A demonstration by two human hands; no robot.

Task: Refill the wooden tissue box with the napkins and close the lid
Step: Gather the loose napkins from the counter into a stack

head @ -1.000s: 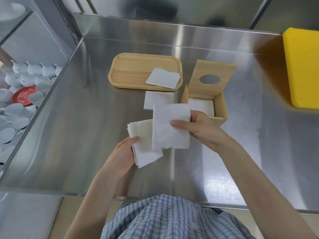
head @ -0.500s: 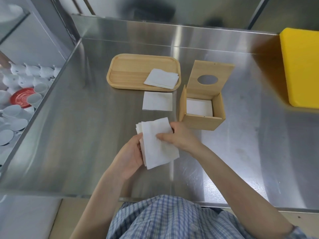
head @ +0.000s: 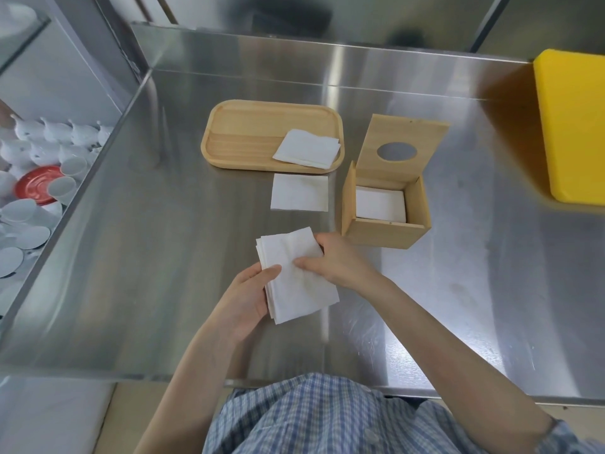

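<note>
A stack of white napkins (head: 294, 280) is held between both hands just above the steel table. My left hand (head: 244, 299) grips its left edge, thumb on top. My right hand (head: 334, 263) pinches its right side. The wooden tissue box (head: 386, 229) stands to the upper right, its lid (head: 401, 139) with a round hole tilted up and open. White napkins lie inside the box. A single napkin (head: 299, 192) lies flat on the table left of the box. Another folded napkin (head: 307, 148) rests on the right end of the wooden tray (head: 242, 136).
A yellow block (head: 576, 126) sits at the table's right edge. Beyond the table's left edge, a lower shelf holds white cups (head: 49, 139) and a red saucer (head: 32, 188). A steel backsplash (head: 327, 37) rises behind the tray.
My right hand brought a separate napkin down onto the stack in my left hand. Both hands now hold one squared stack, lower and nearer my body.
</note>
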